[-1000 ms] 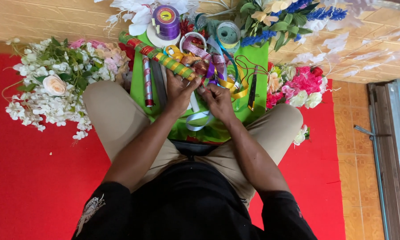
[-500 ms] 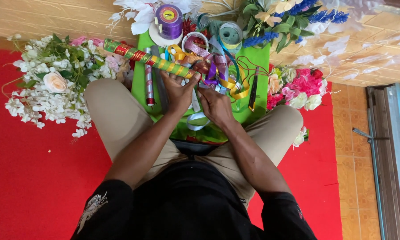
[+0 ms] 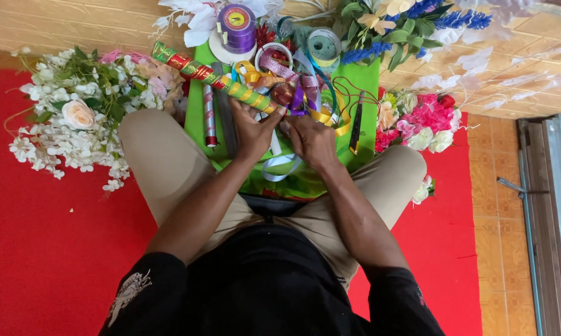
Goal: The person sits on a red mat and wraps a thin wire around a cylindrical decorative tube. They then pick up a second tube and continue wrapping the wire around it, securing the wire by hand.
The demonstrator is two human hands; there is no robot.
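My left hand [image 3: 250, 129] grips the near end of a long roll of green, red and gold wrapping paper [image 3: 213, 78], which slants up and to the left over the green sheet [image 3: 367, 84]. My right hand [image 3: 310, 138] lies close beside it, fingers bent over a heap of coloured ribbons [image 3: 293, 87]; what it holds is hidden. A light ribbon loop [image 3: 280, 169] lies below both hands. A thinner red roll [image 3: 209, 115] and a dark roll [image 3: 226, 121] lie left of the left hand.
White artificial flowers with a peach rose [image 3: 78, 115] lie on the red mat [image 3: 50, 249] at left. Pink and white flowers [image 3: 420, 121] are at right, blue and yellow ones [image 3: 411, 18] behind. A purple ribbon spool [image 3: 237, 25], a teal spool [image 3: 324, 46] and a dark pen-like tool [image 3: 357, 121] lie nearby.
My left hand has lifted the patterned roll; its far end swung out to the left and upward. My right hand stayed by the ribbons.
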